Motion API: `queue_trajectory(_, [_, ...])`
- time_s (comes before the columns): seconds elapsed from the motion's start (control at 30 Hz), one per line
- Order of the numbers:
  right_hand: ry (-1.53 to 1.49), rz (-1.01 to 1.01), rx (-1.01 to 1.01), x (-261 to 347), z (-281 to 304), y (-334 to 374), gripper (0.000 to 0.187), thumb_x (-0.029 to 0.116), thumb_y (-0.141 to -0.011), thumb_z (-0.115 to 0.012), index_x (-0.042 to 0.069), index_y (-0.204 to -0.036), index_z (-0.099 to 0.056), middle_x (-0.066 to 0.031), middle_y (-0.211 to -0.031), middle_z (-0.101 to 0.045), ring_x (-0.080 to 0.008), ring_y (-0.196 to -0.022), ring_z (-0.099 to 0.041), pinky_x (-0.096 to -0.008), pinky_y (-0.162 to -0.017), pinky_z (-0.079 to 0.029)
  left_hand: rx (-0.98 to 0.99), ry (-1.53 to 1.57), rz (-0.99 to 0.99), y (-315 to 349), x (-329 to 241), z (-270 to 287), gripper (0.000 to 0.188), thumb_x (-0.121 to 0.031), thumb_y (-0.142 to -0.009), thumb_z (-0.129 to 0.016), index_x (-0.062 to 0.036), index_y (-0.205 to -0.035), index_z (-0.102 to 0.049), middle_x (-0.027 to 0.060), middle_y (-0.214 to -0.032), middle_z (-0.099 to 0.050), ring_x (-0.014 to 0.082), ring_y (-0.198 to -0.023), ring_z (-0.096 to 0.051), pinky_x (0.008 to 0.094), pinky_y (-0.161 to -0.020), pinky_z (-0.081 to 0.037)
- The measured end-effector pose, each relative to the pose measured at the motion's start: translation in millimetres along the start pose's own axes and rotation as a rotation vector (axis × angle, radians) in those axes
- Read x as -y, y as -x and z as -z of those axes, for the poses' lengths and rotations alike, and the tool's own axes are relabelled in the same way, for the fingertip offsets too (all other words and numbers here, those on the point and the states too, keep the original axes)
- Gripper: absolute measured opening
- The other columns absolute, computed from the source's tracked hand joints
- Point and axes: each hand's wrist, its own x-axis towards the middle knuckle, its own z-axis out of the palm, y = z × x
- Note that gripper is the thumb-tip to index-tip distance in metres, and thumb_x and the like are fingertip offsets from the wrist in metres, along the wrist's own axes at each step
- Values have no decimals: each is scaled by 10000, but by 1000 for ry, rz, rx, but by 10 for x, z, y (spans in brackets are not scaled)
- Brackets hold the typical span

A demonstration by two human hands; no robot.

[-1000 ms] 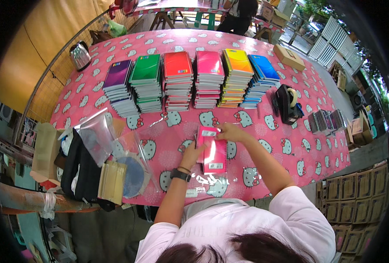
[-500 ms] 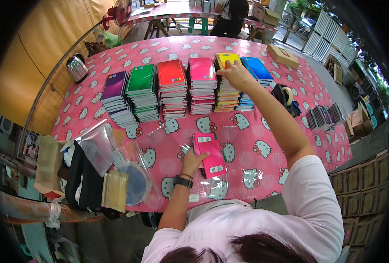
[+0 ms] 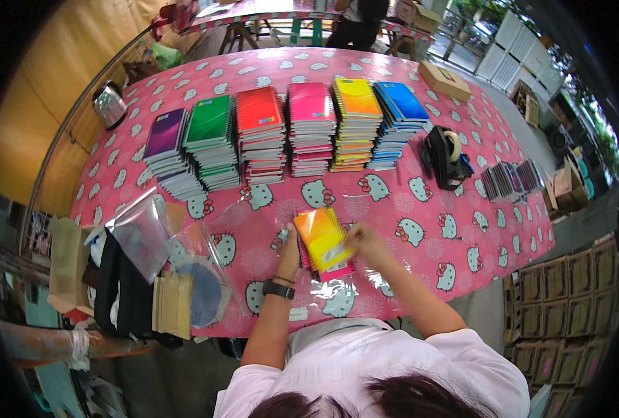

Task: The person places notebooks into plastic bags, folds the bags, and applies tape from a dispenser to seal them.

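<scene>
Close in front of me a yellow spiral notebook (image 3: 318,233) lies over a pink notebook (image 3: 338,270), which shows only along its lower edges. My left hand (image 3: 290,254) grips their left side, the thumb up along the edge. At the right side, my right hand (image 3: 366,245), slightly blurred, pinches the yellow notebook's edge. Beyond my hands stands a row of spiral notebook stacks: purple (image 3: 165,132), green (image 3: 209,124), red (image 3: 259,109), pink (image 3: 310,103), yellow (image 3: 357,99) and blue (image 3: 400,104).
Clear plastic sleeves (image 3: 143,233) lie at left, by a black bag (image 3: 114,285) and a tan block of cards (image 3: 172,305). To the right stand a tape dispenser (image 3: 440,164) and small stacked packs (image 3: 511,182). A kettle (image 3: 109,106) and a cardboard box (image 3: 444,81) are farther back.
My right hand has come back from the yellow stack with a yellow notebook, now over the pink one. My left hand has stayed at the pink notebook's left side.
</scene>
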Motion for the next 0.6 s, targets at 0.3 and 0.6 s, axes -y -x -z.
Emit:
queue_trajectory(0.3, [1069, 862, -756, 1628, 948, -1319, 260, 258, -769, -679, 28, -853, -591, -114, -840, -625, -294, -852, -592, -401, -772, -467, 41, -346, -113, 211, -280, -131, 398, -125, -786, -692, 48, -1094, -508, 120, -1003, -629, 187, -863, -632, 291, -747, -505])
queue_trajectory(0.6, [1657, 146, -298, 2171, 1142, -1890, 316, 232, -766, -601, 48, -1016, -665, -175, -1054, -646, -301, -966, -635, -406, -808, -518, -5, -467, -135, 201, -216, -211, 327, -142, -804, -681, 14, -1059, -550, 86, -956, -642, 150, -799, -627, 274, -696, -501])
